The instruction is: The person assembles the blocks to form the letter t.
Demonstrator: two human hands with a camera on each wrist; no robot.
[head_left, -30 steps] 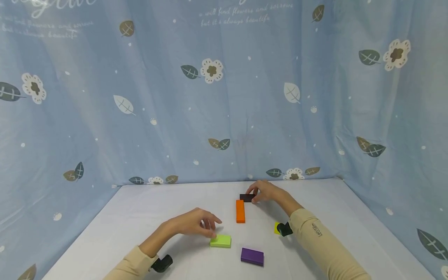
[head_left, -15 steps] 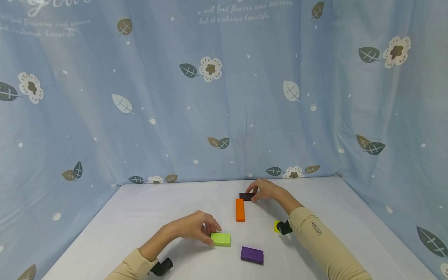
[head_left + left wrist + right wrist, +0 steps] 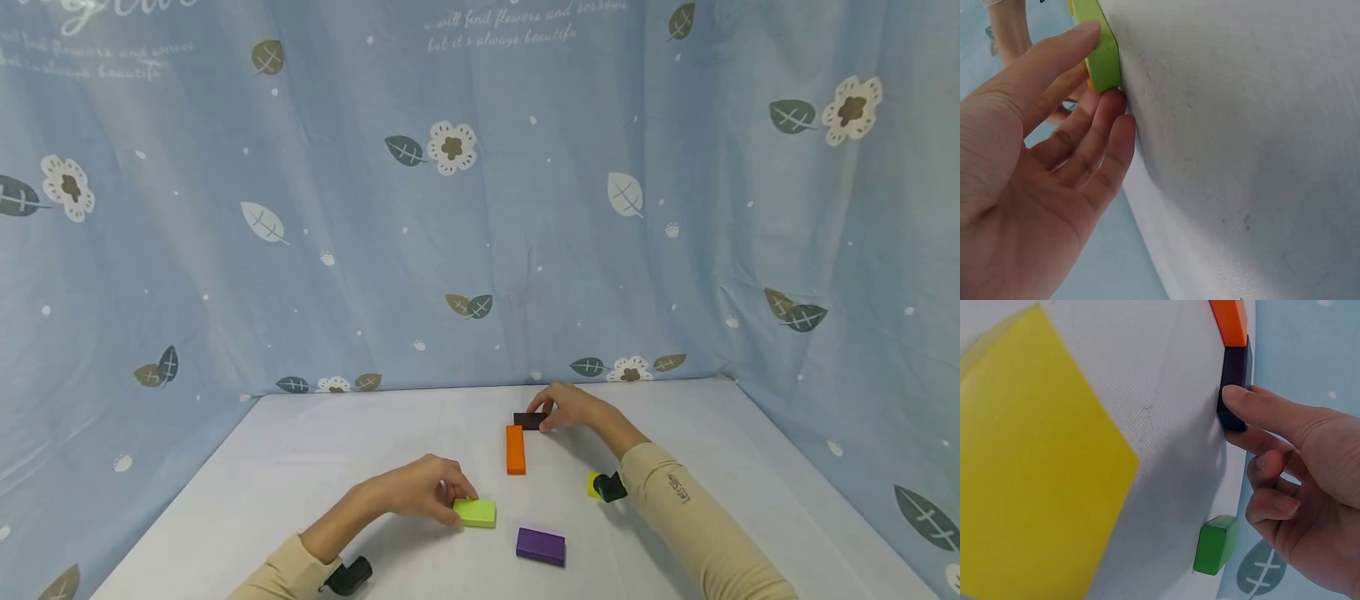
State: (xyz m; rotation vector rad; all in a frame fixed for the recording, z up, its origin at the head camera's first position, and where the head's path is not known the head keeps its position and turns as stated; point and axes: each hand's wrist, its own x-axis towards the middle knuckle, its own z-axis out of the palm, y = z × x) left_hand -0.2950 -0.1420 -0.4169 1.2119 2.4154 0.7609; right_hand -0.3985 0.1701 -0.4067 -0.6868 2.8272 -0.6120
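Observation:
My left hand [image 3: 420, 487] pinches the left end of a lime-green block [image 3: 476, 513] lying flat on the white table; its thumb is on the near side and fingers on the far side. In the left wrist view, thumb and fingertips meet the end of that lime-green block [image 3: 1105, 62]. Farther back, my right hand [image 3: 567, 407] holds the right end of a black block [image 3: 528, 421] between thumb and fingers. An orange block [image 3: 515, 450] points toward me from the black block's left part, and the right wrist view shows the two ends touching.
A purple block [image 3: 540, 547] lies at the front, right of the lime-green one. The wrist camera [image 3: 611, 487] partly covers a yellow block [image 3: 592, 485]. In the right wrist view a darker green block [image 3: 1213, 547] stands beyond the right hand's shadow. A blue curtain [image 3: 480, 250] surrounds the table.
My left thumb has come down from above the lime-green block to its near side, and the hand now grips its end. The right hand keeps its hold on the black block.

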